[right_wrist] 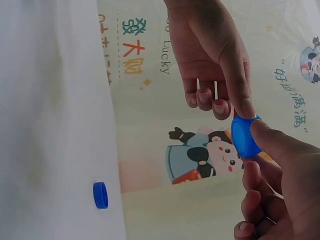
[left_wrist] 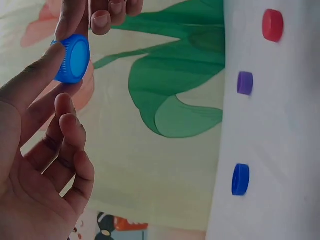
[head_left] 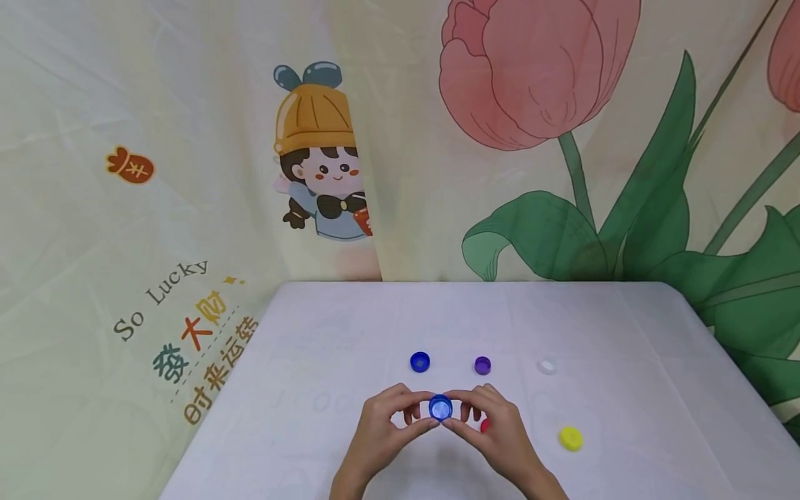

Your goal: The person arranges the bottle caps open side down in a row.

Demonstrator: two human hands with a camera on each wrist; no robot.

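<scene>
A blue bottle cap [head_left: 440, 408] is held up between both hands above the table. My left hand [head_left: 390, 423] pinches its left side with thumb and index finger. On the other side my right hand [head_left: 496, 430] pinches it the same way. In the head view the hollow inside of the cap faces up toward the camera. Its ribbed side and flat top show in the left wrist view, where the held cap [left_wrist: 75, 59] looks bright blue. The other fingers of both hands are bent and hold nothing. A red cap [head_left: 485, 425] is partly hidden behind my right hand.
On the white-covered table [head_left: 325, 326] lie a second blue cap [head_left: 420, 362], a purple cap [head_left: 482, 365], a clear whitish cap [head_left: 547, 365] and a yellow cap [head_left: 571, 438]. A printed cloth [head_left: 412, 173] hangs behind the table's back edge.
</scene>
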